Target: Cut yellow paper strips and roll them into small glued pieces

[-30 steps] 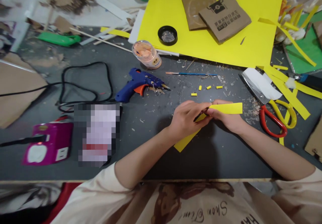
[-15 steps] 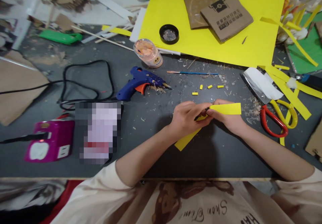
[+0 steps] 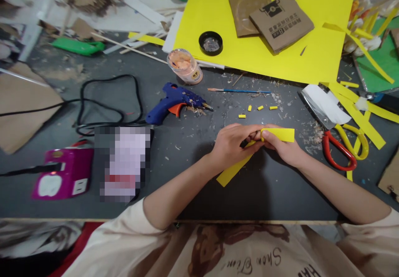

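Both of my hands meet over the dark table [image 3: 174, 152] and pinch a yellow paper strip [image 3: 280, 134]. My left hand [image 3: 232, 144] grips the strip at its bend, fingers closed. My right hand [image 3: 280, 147] has its fingers closed on the strip's right part, which sticks out to the right. The strip's other end [image 3: 229, 174] lies on the table below my left hand. Several small yellow paper rolls [image 3: 257, 108] lie just beyond my hands.
A blue glue gun [image 3: 174, 100] with its black cord lies left of my hands, red-and-yellow scissors [image 3: 339, 148] to the right. A thin brush [image 3: 240, 90], a jar [image 3: 184, 66], a black lid [image 3: 210, 43] and large yellow sheets [image 3: 249, 57] with cardboard pieces lie farther back. A magenta box [image 3: 62, 178] stands near left.
The free right end of the strip has shortened slightly as my fingers worked it at the bend. My hands stay in the same place.
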Motion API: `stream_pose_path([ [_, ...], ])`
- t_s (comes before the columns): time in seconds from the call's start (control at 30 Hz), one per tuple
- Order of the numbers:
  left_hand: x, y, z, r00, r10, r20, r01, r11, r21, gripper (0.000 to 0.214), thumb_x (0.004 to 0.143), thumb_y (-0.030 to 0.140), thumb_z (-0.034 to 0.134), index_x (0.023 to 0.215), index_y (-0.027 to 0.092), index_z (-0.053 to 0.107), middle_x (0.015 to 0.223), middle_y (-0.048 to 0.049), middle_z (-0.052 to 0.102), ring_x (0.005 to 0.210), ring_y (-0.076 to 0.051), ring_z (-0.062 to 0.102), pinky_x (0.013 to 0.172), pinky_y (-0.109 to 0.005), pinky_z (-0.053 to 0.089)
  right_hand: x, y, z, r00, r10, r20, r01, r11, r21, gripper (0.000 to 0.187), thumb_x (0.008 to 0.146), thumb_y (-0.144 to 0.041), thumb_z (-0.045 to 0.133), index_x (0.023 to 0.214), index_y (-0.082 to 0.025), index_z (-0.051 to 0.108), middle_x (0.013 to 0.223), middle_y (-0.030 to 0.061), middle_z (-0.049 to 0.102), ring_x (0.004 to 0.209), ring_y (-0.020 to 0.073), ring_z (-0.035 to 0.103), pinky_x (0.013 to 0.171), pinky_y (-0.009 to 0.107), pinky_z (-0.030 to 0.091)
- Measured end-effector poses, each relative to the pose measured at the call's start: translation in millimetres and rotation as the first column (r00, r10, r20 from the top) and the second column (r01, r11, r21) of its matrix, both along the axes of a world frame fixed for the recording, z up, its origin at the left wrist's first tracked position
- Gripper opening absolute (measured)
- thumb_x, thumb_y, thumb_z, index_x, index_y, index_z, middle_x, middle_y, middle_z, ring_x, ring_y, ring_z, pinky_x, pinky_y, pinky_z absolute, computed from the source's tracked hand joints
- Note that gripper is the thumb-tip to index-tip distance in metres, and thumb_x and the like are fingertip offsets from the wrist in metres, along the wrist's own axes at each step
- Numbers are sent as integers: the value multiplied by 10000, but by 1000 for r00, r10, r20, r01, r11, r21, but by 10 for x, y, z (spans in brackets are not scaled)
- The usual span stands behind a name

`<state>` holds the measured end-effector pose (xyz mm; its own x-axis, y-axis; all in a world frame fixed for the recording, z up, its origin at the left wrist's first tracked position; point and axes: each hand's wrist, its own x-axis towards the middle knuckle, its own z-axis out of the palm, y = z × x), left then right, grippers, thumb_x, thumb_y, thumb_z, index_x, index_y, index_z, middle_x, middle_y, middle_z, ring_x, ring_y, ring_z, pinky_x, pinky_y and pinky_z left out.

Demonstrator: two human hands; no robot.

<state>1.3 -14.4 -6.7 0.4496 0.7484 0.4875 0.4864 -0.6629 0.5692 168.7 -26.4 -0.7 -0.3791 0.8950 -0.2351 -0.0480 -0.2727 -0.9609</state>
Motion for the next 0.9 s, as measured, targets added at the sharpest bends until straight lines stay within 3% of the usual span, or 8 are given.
stream_pose_path([
  [0.27,-12,-29,-49,999,45,-2,-44,971,235,184,777,223,596,952,167,578,558,59,628,490,-85,578,564,-198,430,-31,-1,78,989,-89,118,82,995,64,411,691,-462,708,586,-189,419,499,-85,379,450,47,316,430,205,234],
  [0.37,-13,-29,-55,999,36,-25,-29,973,229,188,793,242,581,968,175,567,627,40,667,528,-93,604,583,-206,441,-29,9,85,989,-78,123,69,995,71,410,706,-483,684,580,-182,436,513,-76,391,466,49,317,438,206,242],
  [0.6,-12,-5,-22,998,-11,-59,15,998,66,231,820,308,581,1018,190,571,663,45,667,579,-99,624,611,-210,449,-2,-3,19,1000,11,16,-12,999,36,306,833,-460,548,745,-167,569,663,-30,487,538,63,376,465,204,274],
  [0.73,-30,-4,-43,999,-1,-46,8,990,140,215,833,304,578,1005,175,574,621,50,647,532,-86,595,588,-203,443,-2,-19,12,999,49,11,-50,998,40,326,862,-466,497,774,-162,577,667,-27,474,537,65,359,466,209,266],
  [0.9,-30,-17,-32,1000,22,19,-26,964,264,187,793,275,609,934,160,571,510,70,571,454,-69,522,540,-188,431,-1,-15,61,984,-35,173,10,990,143,389,765,-470,629,577,-179,452,531,-64,370,488,61,322,460,223,254],
])
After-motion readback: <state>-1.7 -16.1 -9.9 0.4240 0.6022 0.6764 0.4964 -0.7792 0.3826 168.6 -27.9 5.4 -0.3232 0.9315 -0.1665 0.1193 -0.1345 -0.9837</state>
